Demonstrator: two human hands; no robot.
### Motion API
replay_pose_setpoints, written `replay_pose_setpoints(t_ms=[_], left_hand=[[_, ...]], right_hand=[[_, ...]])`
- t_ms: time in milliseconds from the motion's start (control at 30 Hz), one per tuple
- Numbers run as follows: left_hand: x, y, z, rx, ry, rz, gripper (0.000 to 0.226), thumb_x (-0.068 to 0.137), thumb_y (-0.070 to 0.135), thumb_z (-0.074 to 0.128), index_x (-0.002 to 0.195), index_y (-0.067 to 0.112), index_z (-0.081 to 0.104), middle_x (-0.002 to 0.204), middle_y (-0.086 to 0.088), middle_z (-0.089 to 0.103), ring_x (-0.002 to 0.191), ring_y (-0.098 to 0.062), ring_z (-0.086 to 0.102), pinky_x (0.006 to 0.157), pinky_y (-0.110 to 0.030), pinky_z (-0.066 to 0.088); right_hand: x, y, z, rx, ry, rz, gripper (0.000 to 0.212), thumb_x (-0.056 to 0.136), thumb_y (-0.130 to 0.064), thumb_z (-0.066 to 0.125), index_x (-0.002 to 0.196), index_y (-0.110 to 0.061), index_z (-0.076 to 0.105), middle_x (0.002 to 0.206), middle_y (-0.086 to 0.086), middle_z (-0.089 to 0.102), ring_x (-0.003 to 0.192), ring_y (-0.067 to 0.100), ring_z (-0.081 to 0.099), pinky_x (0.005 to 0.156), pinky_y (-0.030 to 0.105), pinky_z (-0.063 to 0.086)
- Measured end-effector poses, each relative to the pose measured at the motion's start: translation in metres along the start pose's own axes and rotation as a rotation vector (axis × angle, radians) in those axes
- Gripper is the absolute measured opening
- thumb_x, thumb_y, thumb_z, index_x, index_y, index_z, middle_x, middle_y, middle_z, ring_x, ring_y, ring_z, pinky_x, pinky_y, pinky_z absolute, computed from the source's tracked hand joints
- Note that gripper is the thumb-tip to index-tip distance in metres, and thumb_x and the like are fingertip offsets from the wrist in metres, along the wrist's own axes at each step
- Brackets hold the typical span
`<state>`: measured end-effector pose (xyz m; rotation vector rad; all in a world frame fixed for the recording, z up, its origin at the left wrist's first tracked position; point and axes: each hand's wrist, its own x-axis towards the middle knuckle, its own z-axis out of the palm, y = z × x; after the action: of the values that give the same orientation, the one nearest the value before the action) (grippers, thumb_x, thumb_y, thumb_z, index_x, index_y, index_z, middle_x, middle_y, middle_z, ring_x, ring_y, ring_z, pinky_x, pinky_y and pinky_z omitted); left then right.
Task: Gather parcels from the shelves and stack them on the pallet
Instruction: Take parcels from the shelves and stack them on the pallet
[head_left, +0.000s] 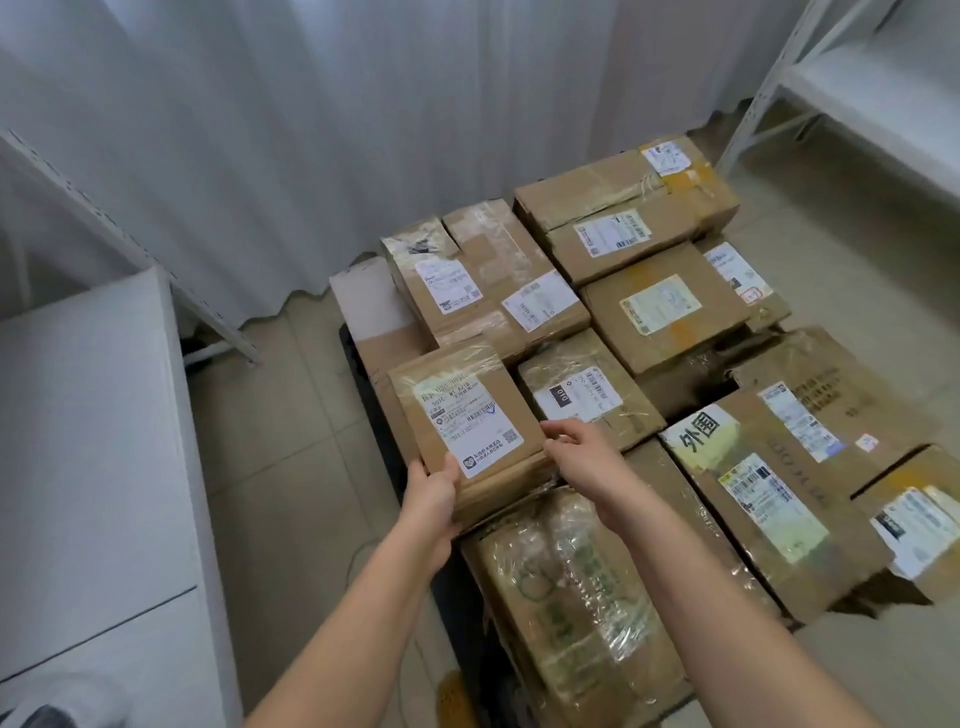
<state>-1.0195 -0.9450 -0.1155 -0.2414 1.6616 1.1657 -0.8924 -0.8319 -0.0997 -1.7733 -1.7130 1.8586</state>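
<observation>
A small brown parcel (465, 415) with a white shipping label lies at the pallet's left side, on top of other boxes. My left hand (434, 493) grips its near left corner, thumb on the top face. My right hand (576, 447) holds its right edge, fingers curled at the side. Several taped cardboard parcels cover the dark pallet (384, 431): a plastic-wrapped box (576, 597) just below my hands, a box marked with black characters (769, 493) to the right, and more parcels (623, 208) stacked at the back.
A white shelf unit (88, 441) stands close on the left, with its slanted metal upright (130, 244) behind. Another white shelf (872, 98) is at the upper right. White curtains (363, 130) hang behind the pallet. Tiled floor (280, 467) lies between the left shelf and pallet.
</observation>
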Motion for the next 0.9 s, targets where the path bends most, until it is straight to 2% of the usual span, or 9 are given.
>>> replay_pose_setpoints(t_ms=[133, 233, 333, 400, 467, 533, 667, 833, 900], left_hand=[[0.024, -0.021, 0.000, 0.058, -0.005, 0.034, 0.051, 0.102, 0.028, 0.049, 0.148, 0.032, 0.027, 0.136, 0.003, 0.056, 0.120, -0.021, 0.056, 0.107, -0.046, 0.043], [0.035, -0.031, 0.001, 0.096, -0.013, 0.015, 0.049, 0.101, 0.031, 0.052, 0.145, 0.031, 0.032, 0.132, 0.005, 0.059, 0.118, -0.021, 0.057, 0.106, -0.045, 0.044], [0.045, -0.034, 0.004, 0.153, -0.030, 0.016, 0.050, 0.098, 0.034, 0.056, 0.144, 0.030, 0.038, 0.128, 0.007, 0.062, 0.117, -0.020, 0.059, 0.105, -0.045, 0.046], [0.057, -0.035, 0.008, 0.166, -0.048, 0.001, 0.052, 0.096, 0.036, 0.059, 0.144, 0.029, 0.039, 0.128, 0.007, 0.062, 0.116, -0.020, 0.060, 0.103, -0.046, 0.047], [0.077, -0.040, 0.012, 0.187, -0.037, -0.026, 0.064, 0.087, 0.045, 0.064, 0.144, 0.033, 0.039, 0.134, 0.006, 0.058, 0.118, -0.022, 0.059, 0.102, -0.047, 0.048], [0.100, -0.048, 0.016, 0.221, -0.014, -0.053, 0.072, 0.077, 0.051, 0.065, 0.143, 0.036, 0.040, 0.141, 0.005, 0.052, 0.120, -0.023, 0.057, 0.101, -0.048, 0.049], [0.096, -0.048, 0.032, 0.270, -0.030, -0.086, 0.045, 0.099, 0.021, 0.053, 0.144, 0.023, 0.044, 0.132, 0.001, 0.061, 0.118, -0.022, 0.058, 0.105, -0.045, 0.046], [0.092, -0.055, 0.040, 0.338, 0.033, -0.080, 0.063, 0.099, 0.013, 0.051, 0.152, 0.025, 0.019, 0.139, -0.004, 0.052, 0.119, -0.026, 0.053, 0.104, -0.046, 0.046], [0.094, -0.056, 0.041, 0.350, 0.041, -0.069, 0.063, 0.100, 0.013, 0.050, 0.153, 0.025, 0.017, 0.139, -0.003, 0.051, 0.117, -0.025, 0.052, 0.103, -0.043, 0.046]], right_hand=[[0.019, 0.022, 0.000, -0.016, 0.026, 0.010, 0.034, 0.097, -0.013, 0.049, 0.129, -0.018, 0.061, 0.130, 0.003, 0.055, 0.114, 0.014, 0.050, 0.085, 0.026, 0.039], [0.026, 0.034, -0.002, -0.002, 0.035, 0.034, 0.027, 0.098, -0.017, 0.052, 0.123, -0.021, 0.061, 0.125, 0.004, 0.054, 0.115, 0.018, 0.051, 0.088, 0.029, 0.040], [0.032, 0.044, -0.001, -0.005, 0.035, 0.026, 0.030, 0.099, -0.019, 0.051, 0.128, -0.026, 0.055, 0.125, 0.002, 0.050, 0.111, 0.018, 0.051, 0.087, 0.030, 0.041], [0.040, 0.050, 0.001, -0.075, 0.062, 0.010, 0.038, 0.099, -0.020, 0.050, 0.135, -0.029, 0.052, 0.133, 0.001, 0.046, 0.114, 0.018, 0.051, 0.091, 0.032, 0.046], [0.050, 0.056, 0.001, -0.256, 0.112, 0.023, 0.044, 0.097, -0.024, 0.050, 0.139, -0.035, 0.049, 0.153, 0.004, 0.032, 0.137, 0.029, 0.034, 0.111, 0.047, 0.036], [0.058, 0.062, -0.001, -0.399, 0.116, 0.045, 0.048, 0.097, -0.028, 0.049, 0.144, -0.037, 0.044, 0.163, 0.000, 0.012, 0.148, 0.031, 0.010, 0.119, 0.051, 0.019], [0.073, 0.075, -0.005, -0.468, 0.049, 0.030, 0.056, 0.097, -0.027, 0.048, 0.150, -0.032, 0.035, 0.165, -0.003, 0.006, 0.151, 0.030, 0.005, 0.120, 0.054, 0.014], [0.077, 0.092, -0.009, -0.420, 0.004, -0.026, 0.061, 0.093, -0.023, 0.049, 0.149, -0.037, 0.030, 0.164, -0.003, 0.016, 0.149, 0.032, 0.015, 0.117, 0.057, 0.022], [0.078, 0.096, -0.009, -0.451, -0.010, -0.025, 0.053, 0.096, -0.026, 0.049, 0.147, -0.037, 0.038, 0.165, -0.001, 0.009, 0.150, 0.032, 0.010, 0.119, 0.056, 0.018]])
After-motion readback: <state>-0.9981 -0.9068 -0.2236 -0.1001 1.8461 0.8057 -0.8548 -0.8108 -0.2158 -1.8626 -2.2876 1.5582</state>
